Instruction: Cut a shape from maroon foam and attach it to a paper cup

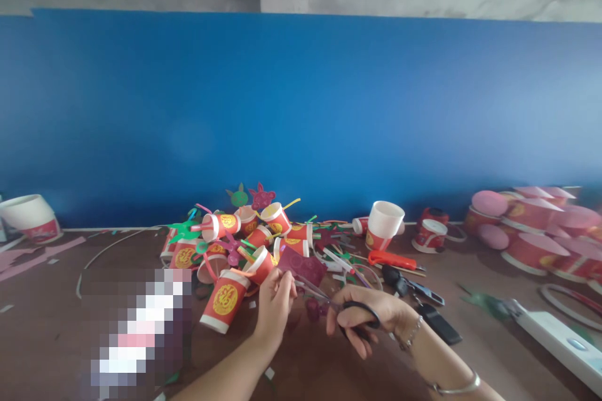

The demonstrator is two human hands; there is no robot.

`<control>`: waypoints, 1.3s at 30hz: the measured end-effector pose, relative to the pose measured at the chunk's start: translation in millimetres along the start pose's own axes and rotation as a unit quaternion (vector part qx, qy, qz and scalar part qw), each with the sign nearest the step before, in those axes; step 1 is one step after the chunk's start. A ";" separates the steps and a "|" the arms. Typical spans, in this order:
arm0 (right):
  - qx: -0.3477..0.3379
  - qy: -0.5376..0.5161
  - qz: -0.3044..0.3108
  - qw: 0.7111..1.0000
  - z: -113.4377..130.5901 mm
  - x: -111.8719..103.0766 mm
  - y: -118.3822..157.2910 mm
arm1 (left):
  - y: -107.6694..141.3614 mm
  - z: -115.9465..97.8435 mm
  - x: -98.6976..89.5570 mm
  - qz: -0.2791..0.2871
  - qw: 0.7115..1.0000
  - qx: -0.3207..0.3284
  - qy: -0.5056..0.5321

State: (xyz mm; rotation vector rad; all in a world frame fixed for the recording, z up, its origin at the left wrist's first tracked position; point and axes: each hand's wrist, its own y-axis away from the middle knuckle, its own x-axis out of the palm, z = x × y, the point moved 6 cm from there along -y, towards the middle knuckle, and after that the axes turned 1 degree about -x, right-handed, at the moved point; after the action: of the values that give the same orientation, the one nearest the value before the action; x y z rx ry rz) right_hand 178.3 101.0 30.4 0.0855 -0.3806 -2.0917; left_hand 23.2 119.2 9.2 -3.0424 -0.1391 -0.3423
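Observation:
My left hand (273, 302) is closed, pinching the near edge of a dark red paper sheet (303, 265). My right hand (383, 306) grips a pair of scissors (373, 313), fingers through the black handles. Their blades point left toward the paper by my left fingertips; whether they touch it I cannot tell. Just beyond my left hand lies a pile of red-and-white paper cups (224, 297) with yellow emblems. Green (239, 198) and dark red (261, 196) animal-shaped paper cutouts stand among them. A small dark red scrap (314, 310) rests below the blades.
Right of the pile stand a white-topped cup (384, 225) and an orange-red utility knife (392, 259). Keys (395, 279) and a black fob (438, 322) lie near my right wrist. Farther right are a white glue gun (559, 344) and stacked pink-topped cups (536, 250). A blue panel (301, 106) closes off the back.

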 end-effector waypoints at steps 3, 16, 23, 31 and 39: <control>-0.014 -0.008 -0.021 1.000 -4.1 -7.4 -0.7 | -0.8 2.4 -0.2 0.000 1.000 -0.008 0.006; 0.015 0.001 -0.031 0.999 -2.6 -1.4 -5.6 | 7.6 -4.6 12.9 0.063 0.998 -0.029 0.005; -0.042 -0.020 -0.061 0.997 -4.3 5.8 -16.2 | 4.4 3.7 11.8 0.064 0.997 -0.046 0.013; -0.028 0.064 -0.140 0.988 3.2 4.1 -18.4 | 11.4 -3.1 24.3 0.148 0.986 -0.060 0.039; -0.049 0.058 -0.142 0.987 -1.5 1.1 -19.3 | 7.9 4.1 20.4 0.138 0.986 -0.077 0.061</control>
State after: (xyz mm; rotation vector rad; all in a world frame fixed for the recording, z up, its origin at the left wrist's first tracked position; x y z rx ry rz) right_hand 162.2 109.0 23.2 0.2135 -0.2040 -2.3692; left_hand 44.7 113.3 9.3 -3.1199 0.3287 -0.5356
